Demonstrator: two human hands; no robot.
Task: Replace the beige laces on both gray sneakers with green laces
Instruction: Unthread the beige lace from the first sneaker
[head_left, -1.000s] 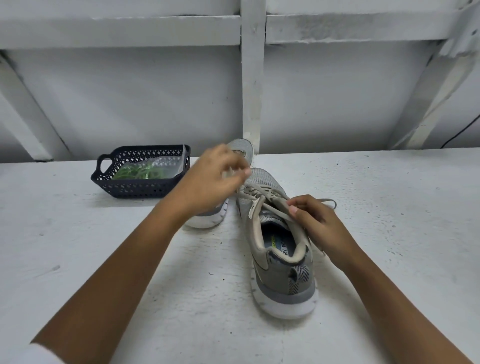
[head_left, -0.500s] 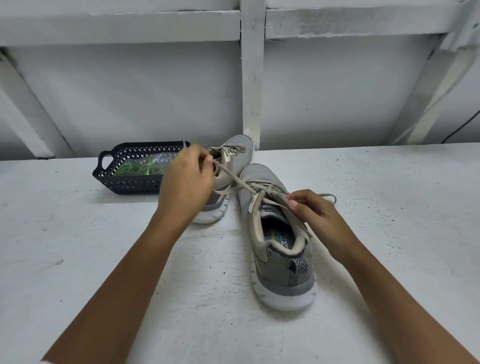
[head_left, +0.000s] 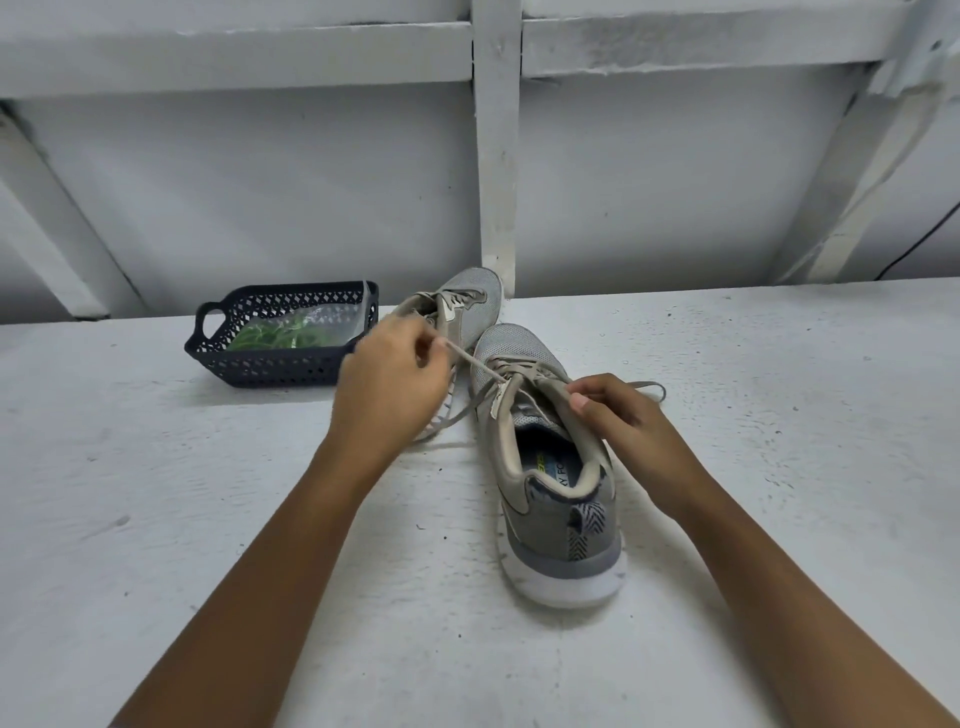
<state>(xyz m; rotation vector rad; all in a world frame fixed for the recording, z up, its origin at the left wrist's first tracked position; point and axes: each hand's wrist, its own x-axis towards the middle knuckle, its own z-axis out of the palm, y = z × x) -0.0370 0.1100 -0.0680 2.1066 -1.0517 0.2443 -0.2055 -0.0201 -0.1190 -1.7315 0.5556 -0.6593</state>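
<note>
Near sneaker (head_left: 550, 467) on white table (head_left: 779, 467), heel toward camera. Right hand (head_left: 623, 421) grips its right collar edge, fingers curled. Left hand (head_left: 387, 384), left of its toe, pinches beige lace (head_left: 470, 358) drawn taut from its eyelets. Second sneaker (head_left: 467, 306) behind-left of it; basket (head_left: 270, 364) with green laces (head_left: 280, 338) farther left.

2 gray sneakers (head_left: 550, 519) (head_left: 475, 306), 2 beige laces (head_left: 480, 365) (head_left: 457, 300), 2 hands (head_left: 392, 379) (head_left: 626, 421), 1 dark basket (head_left: 270, 370), 1 clear bag (head_left: 340, 319) of green laces (head_left: 275, 338)
</note>
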